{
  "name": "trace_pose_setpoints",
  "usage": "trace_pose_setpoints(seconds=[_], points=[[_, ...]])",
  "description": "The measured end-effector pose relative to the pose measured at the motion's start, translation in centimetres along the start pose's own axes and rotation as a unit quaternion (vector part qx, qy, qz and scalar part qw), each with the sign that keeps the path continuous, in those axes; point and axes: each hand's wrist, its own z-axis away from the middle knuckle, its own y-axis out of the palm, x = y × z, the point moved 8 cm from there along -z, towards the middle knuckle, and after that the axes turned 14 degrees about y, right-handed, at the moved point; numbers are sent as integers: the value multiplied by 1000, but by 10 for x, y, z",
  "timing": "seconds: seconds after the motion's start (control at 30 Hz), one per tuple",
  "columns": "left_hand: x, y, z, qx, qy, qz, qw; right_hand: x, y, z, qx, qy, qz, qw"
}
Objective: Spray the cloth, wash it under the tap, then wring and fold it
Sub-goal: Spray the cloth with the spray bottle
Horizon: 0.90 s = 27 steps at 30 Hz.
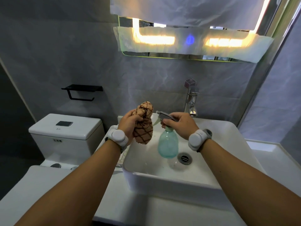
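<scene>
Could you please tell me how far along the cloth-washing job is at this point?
Nothing looks finished yet. Spraying is in hand: the left hand grips the bunched tan, brown-latticed cloth over the white ceramic basin; the right hand aims the translucent teal spray bottle at it. No water shows at the chrome tap, so washing, wringing and folding remain.

Grey marbled tiles [65, 46] cover the far wall, where white sheets [179, 10] partly hide a mirror [145, 23] edged with warm strip light. At left stands a white toilet [65, 128], below a black paper holder [81, 92].
</scene>
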Motion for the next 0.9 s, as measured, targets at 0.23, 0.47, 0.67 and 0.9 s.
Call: trace_pose_setpoints(seconds=[0.23, 0.47, 0.67, 0.9], points=[[-25, -42, -14, -41, 23, -2, 999, 63, 12, -28, -14, -72, 55, 996], [-28, -99, -25, -94, 34, -29, 995, 103, 50, -64, -4, -106, 37, 994], [-28, -126, -32, -122, 43, -40, 991, 117, 79, -84, 22, -116, 32, 993], [-10, -156, -44, -142, 46, -53, 987, 102, 113, -109, 45, -83, 43, 995]])
